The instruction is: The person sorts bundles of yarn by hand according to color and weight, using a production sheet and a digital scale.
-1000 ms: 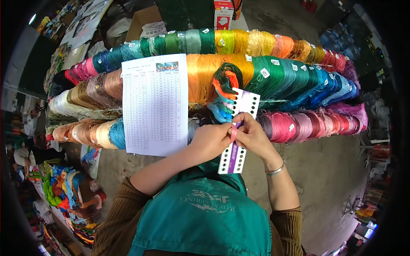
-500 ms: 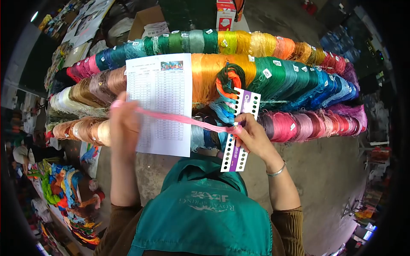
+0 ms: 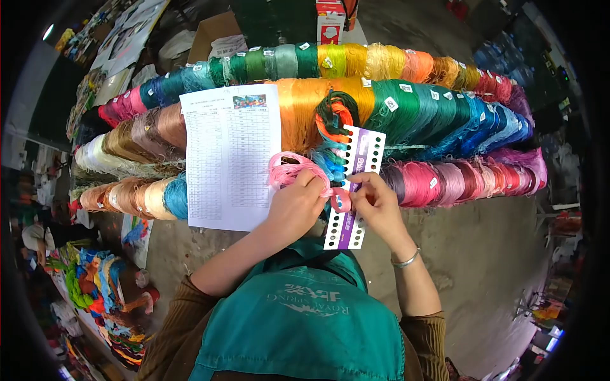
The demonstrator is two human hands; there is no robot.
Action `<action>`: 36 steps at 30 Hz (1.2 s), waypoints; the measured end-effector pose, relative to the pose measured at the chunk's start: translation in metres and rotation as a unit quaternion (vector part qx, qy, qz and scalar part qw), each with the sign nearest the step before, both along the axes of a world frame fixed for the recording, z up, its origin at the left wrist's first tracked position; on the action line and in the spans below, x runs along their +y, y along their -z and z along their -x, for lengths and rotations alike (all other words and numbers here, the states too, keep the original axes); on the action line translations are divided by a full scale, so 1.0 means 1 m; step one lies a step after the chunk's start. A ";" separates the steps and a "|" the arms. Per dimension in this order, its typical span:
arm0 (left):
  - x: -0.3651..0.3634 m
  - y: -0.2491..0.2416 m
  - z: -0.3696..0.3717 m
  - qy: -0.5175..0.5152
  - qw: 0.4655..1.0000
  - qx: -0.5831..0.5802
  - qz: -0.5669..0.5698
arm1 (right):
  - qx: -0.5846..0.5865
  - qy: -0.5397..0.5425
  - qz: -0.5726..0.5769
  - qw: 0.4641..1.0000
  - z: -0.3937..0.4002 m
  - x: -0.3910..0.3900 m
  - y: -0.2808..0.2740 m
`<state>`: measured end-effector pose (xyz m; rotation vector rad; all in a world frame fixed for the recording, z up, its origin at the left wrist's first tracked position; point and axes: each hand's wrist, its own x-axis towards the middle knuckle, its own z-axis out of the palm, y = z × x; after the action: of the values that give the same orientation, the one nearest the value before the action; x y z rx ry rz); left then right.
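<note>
A bundle of pink thread (image 3: 287, 170) is gathered in loops in my left hand (image 3: 297, 202), whose fingers are closed on it. From there the pink strands run to a white and purple thread card (image 3: 356, 159) with holes along both edges. My right hand (image 3: 380, 206) grips this card at its right side, thumb and forefinger close to the pink loop on it. Orange, dark green and blue thread skeins (image 3: 337, 120) hang from the card's upper left holes. Behind the card and my left hand lies a printed paper sheet (image 3: 232, 171) with table columns.
Rows of wound thread (image 3: 406, 105) in many colours, tagged with small labels, stretch across in front of me. A cardboard box (image 3: 216, 32) and a red and white box (image 3: 330, 22) stand beyond. Loose coloured skeins (image 3: 95, 279) lie at lower left.
My left hand has moved right, from over the paper to beside the card. The pink thread, stretched out before, is now bunched in loops. My right hand stays at the card.
</note>
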<state>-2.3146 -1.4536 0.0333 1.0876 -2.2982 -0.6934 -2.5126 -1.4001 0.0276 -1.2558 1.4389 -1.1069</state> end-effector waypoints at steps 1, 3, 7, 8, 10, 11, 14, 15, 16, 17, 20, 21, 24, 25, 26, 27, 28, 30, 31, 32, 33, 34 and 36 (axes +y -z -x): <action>0.000 0.001 0.000 0.004 1.000 -0.002 -0.001 | 0.087 0.049 0.051 0.994 -0.005 0.005 -0.003; 0.000 0.003 -0.002 0.019 0.999 -0.002 -0.041 | 0.178 0.038 0.196 0.963 -0.009 0.005 -0.002; -0.002 -0.005 -0.004 0.023 0.996 -0.019 -0.085 | 0.224 -0.003 0.234 0.946 -0.015 -0.004 0.010; -0.003 -0.007 -0.005 0.025 0.996 -0.021 -0.084 | 0.223 -0.001 0.235 0.946 -0.016 -0.006 0.009; -0.005 -0.013 -0.007 0.011 0.985 -0.003 -0.171 | 0.260 -0.001 0.207 0.943 -0.017 -0.008 0.009; -0.005 -0.014 -0.006 0.011 0.985 -0.004 -0.171 | 0.259 0.000 0.207 0.944 -0.017 -0.008 0.009; -0.007 -0.016 -0.005 0.017 0.982 0.045 -0.181 | 0.279 -0.016 0.206 0.938 -0.018 -0.011 0.008; -0.008 -0.015 -0.005 0.029 0.978 0.063 -0.195 | 0.302 -0.016 0.208 0.930 -0.018 -0.012 0.007; -0.008 -0.014 -0.004 0.042 0.973 0.081 -0.210 | 0.325 -0.015 0.209 0.922 -0.019 -0.012 0.006; -0.007 -0.015 -0.001 0.042 0.973 0.080 -0.210 | 0.325 -0.015 0.209 0.922 -0.020 -0.012 0.005; -0.011 -0.016 0.002 0.105 0.896 0.197 -0.384 | 0.334 -0.016 0.214 0.918 -0.021 -0.013 0.005; -0.014 -0.018 0.000 0.083 0.890 0.181 -0.409 | 0.248 -0.021 0.194 0.949 -0.018 -0.013 0.009; -0.021 -0.010 -0.008 0.019 0.889 0.143 -0.435 | -0.023 -0.015 0.135 0.990 -0.007 -0.013 0.022; -0.022 -0.001 -0.010 0.030 0.937 0.091 -0.337 | -0.134 -0.005 0.106 0.985 -0.005 -0.012 0.032; -0.021 0.000 -0.009 0.040 0.971 0.037 -0.234 | -0.199 0.012 0.098 0.975 -0.009 -0.011 0.024; -0.017 -0.005 -0.007 0.046 0.970 0.041 -0.237 | -0.199 0.012 0.098 0.975 -0.007 -0.008 0.021; -0.017 -0.004 -0.006 0.045 0.970 0.041 -0.237 | -0.210 0.008 0.038 0.977 -0.002 -0.005 0.019; -0.018 -0.003 -0.004 0.057 0.983 0.031 -0.172 | -0.200 0.033 -0.027 0.979 -0.001 -0.003 0.016; -0.018 -0.004 -0.004 0.046 0.979 0.035 -0.198 | -0.148 0.052 0.016 0.987 -0.004 -0.003 0.019; -0.019 -0.006 -0.003 0.046 0.978 0.036 -0.199 | -0.095 0.071 0.059 0.991 -0.007 -0.003 0.022; -0.019 -0.007 -0.002 0.050 0.979 0.033 -0.193 | -0.044 0.074 0.073 0.994 -0.008 -0.002 0.022; -0.020 -0.008 -0.003 0.052 0.981 0.028 -0.187 | -0.045 0.072 0.073 0.994 -0.010 -0.002 0.022; -0.018 -0.009 -0.003 0.046 0.987 0.005 -0.155 | -0.039 0.082 0.091 0.992 -0.012 -0.004 0.020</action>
<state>-2.3120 -1.4715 0.0426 1.1130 -2.2939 -1.1192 -2.5006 -1.4037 0.0079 -1.2204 1.4263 -1.4102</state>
